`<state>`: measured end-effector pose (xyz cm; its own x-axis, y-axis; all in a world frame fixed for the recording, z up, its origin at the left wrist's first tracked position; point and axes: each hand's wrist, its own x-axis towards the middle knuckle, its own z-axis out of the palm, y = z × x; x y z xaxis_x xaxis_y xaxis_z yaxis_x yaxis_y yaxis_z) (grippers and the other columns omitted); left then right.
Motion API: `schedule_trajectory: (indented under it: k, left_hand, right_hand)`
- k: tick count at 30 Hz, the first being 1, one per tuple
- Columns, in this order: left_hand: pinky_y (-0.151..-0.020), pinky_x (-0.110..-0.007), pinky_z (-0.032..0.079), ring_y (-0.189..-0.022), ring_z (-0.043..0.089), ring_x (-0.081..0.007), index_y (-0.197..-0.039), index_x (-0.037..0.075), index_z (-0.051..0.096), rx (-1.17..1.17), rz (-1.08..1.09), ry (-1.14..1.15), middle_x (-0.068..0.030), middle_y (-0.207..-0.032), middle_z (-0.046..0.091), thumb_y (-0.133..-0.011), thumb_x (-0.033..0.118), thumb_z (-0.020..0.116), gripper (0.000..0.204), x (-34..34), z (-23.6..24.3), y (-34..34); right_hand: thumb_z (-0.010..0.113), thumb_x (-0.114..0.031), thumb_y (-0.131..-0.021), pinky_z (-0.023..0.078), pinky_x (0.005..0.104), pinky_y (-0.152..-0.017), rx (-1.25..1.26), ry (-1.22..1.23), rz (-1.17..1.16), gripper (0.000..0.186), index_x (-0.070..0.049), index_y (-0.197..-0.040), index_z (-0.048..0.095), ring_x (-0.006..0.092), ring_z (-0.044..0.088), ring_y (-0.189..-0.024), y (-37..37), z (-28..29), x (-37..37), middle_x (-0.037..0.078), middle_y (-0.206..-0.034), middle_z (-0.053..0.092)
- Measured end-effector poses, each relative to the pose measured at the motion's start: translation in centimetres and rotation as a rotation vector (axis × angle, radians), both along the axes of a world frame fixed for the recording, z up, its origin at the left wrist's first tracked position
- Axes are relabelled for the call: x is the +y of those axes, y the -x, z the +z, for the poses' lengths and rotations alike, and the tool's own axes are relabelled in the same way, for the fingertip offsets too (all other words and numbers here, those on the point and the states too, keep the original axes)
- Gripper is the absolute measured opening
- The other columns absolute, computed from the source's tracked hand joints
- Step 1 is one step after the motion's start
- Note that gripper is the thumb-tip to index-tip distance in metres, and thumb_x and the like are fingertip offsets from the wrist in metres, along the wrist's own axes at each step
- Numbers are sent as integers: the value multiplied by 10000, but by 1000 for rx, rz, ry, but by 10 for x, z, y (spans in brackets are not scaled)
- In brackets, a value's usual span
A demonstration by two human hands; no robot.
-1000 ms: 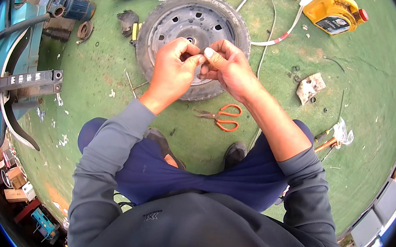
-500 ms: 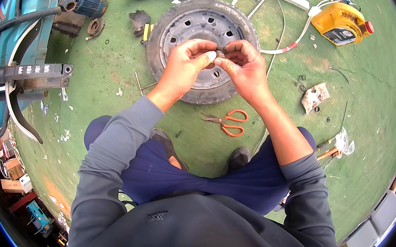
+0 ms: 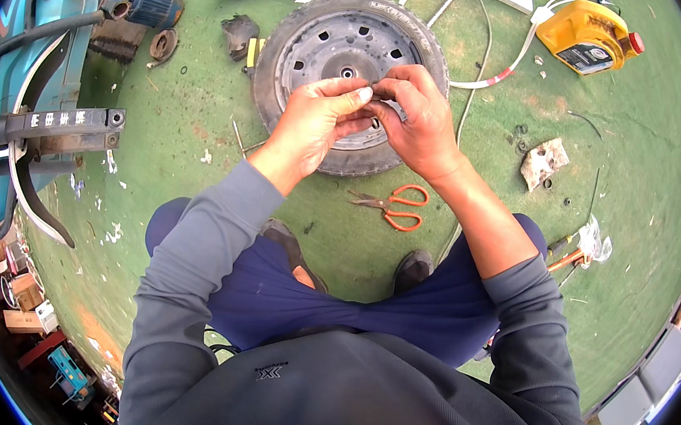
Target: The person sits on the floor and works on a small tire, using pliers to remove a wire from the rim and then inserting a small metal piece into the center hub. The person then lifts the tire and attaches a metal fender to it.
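The left hand (image 3: 309,130) and the right hand (image 3: 422,130) were held close together in front of the body, their fingertips drawn into a pinch. The left thumb (image 3: 359,96) was extended toward the right hand, whose fingers (image 3: 407,88) were curled inward. The left wrist (image 3: 276,166) was exposed just past a grey sleeve (image 3: 201,235), while the right forearm (image 3: 488,226) was bared almost to the elbow. Both arms were angled inward.
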<state>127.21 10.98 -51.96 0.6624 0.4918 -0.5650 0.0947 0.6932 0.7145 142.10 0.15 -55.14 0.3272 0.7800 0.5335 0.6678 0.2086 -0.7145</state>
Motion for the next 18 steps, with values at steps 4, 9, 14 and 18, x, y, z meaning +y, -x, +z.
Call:
schedule_trajectory:
  k: [4, 9, 14, 18]
  left_hand:
    - [-882, -363, 577, -991, 702, -193, -1201, 59, 678, -22, -11, 81, -71, -1106, 723, -982, 124, 687, 229, -3, 6, -1]
    - [-882, -356, 570, -1004, 688, -175, -1226, 54, 668, -105, 58, -35, -59, -1116, 718, -994, 118, 669, 241, -3, -12, 3]
    - [-881, -350, 567, -1002, 674, -163, -1278, 36, 649, -97, 25, -101, -63, -1129, 709, -1004, 100, 646, 281, 1, -14, 1]
    - [-876, -352, 566, -1009, 666, -162, -1294, 37, 643, -91, -17, -153, -59, -1141, 703, -1014, 98, 629, 288, 1, -16, -1]
  right_hand:
    - [776, 12, -780, 572, 373, -717, 4, 6, -28, 238, -24, -997, 687, 299, 688, -866, 1, 1, -1, 118, -1017, 629]
    - [735, 24, -832, 570, 342, -727, 218, 7, 23, 223, -14, -1052, 716, 250, 692, -907, 8, -2, 2, 110, -1064, 653]
    - [695, 15, -895, 578, 309, -795, 609, 157, 59, 153, 2, -1043, 730, 178, 705, -928, 8, -1, -3, 92, -1055, 686]
    - [717, -5, -899, 583, 296, -839, 861, 216, 22, 204, 18, -1101, 707, 155, 712, -949, 7, 0, 0, 90, -1027, 720]
